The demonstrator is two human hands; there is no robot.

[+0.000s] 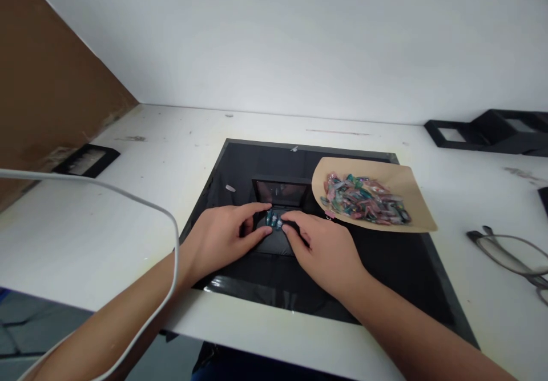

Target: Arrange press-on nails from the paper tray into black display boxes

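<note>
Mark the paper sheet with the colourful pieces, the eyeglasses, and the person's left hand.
paper sheet (413, 189): head view, bare right part.
eyeglasses (505, 252): head view, near lens.
left hand (220, 238): head view, back of hand.

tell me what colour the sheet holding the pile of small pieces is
Tan brown sheet, lying on the black mat; head view.

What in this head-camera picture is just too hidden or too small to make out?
- Small teal pieces: too small to identify, partly covered by the left hand and right hand.
- Small black box: near part hidden by both hands.
- Colourful pile on brown paper: too small.
- Glasses: cut off at right edge.
</note>
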